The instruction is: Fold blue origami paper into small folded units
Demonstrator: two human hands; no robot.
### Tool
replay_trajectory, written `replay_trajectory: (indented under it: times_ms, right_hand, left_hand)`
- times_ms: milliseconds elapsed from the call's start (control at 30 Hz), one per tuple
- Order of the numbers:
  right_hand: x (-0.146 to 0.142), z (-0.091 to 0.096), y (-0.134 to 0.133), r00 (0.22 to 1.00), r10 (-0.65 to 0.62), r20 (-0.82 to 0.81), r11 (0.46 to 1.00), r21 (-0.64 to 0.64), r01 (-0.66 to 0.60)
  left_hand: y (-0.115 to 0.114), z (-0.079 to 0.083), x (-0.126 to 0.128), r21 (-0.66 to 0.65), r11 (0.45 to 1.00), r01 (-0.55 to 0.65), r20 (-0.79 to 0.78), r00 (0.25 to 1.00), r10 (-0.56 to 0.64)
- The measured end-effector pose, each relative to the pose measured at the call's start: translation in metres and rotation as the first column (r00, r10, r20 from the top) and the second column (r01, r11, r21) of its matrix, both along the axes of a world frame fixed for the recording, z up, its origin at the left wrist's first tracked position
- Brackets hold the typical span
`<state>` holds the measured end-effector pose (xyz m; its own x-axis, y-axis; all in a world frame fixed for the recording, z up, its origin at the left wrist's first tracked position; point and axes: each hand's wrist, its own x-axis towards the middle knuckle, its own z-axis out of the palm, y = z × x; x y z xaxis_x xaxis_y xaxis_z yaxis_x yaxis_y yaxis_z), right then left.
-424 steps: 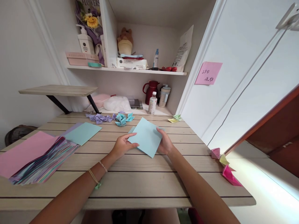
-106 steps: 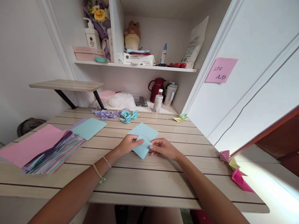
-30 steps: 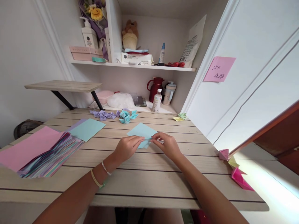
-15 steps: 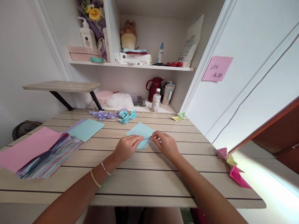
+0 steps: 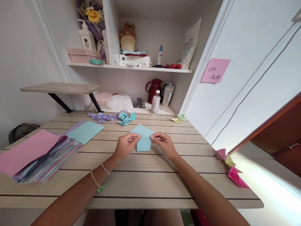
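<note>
A light blue sheet of origami paper (image 5: 144,144) lies in front of me, partly folded, with a pointed flap at its far side and a squared part toward me. My left hand (image 5: 125,145) pinches its left edge between thumb and fingers. On the opposite edge, my right hand (image 5: 164,143) pinches it the same way. Beyond the sheet sit several folded blue paper pieces (image 5: 124,118) and, left of them, purple folded pieces (image 5: 101,117).
At left lies a fanned stack of coloured paper (image 5: 50,160), with a loose blue sheet (image 5: 86,131) beside it. Pink and yellow folded pieces (image 5: 237,178) rest along the right edge. A plastic bottle (image 5: 155,103) and red jug (image 5: 154,91) stand at the back.
Both hands have shifted from the middle of the paper out to its left and right edges. More of the near squared part now shows between them.
</note>
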<state>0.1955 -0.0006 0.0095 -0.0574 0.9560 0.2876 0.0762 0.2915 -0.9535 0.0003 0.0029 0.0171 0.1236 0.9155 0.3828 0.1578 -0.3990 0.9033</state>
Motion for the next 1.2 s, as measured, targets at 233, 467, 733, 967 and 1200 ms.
replay_trajectory:
  times_ms: [233,467,733,967,1200]
  right_hand:
    - [-0.002,0.000,0.000,0.996,-0.063,-0.061,0.998,-0.031,0.062]
    - [-0.003,-0.006,0.004,0.999,-0.044,0.015,0.996,-0.081,0.045]
    - [-0.004,-0.006,0.000,0.999,0.002,0.033,0.997,-0.079,0.000]
    - [-0.006,-0.002,-0.006,0.971,0.157,0.179,0.986,-0.092,-0.143]
    - [-0.005,-0.002,-0.004,0.969,0.106,0.223,0.994,-0.058,-0.095]
  left_hand:
    - [-0.001,0.001,0.005,-0.122,0.992,0.029,0.019,0.999,-0.027]
    - [-0.001,-0.003,0.006,-0.272,0.958,0.090,0.127,0.990,-0.057]
    - [-0.005,0.000,0.008,-0.359,0.916,0.176,0.176,0.977,-0.119]
    - [-0.002,-0.001,0.004,-0.333,0.923,0.193,-0.008,0.978,-0.207]
    - [0.001,-0.002,0.003,-0.338,0.921,0.194,0.039,0.981,-0.192]
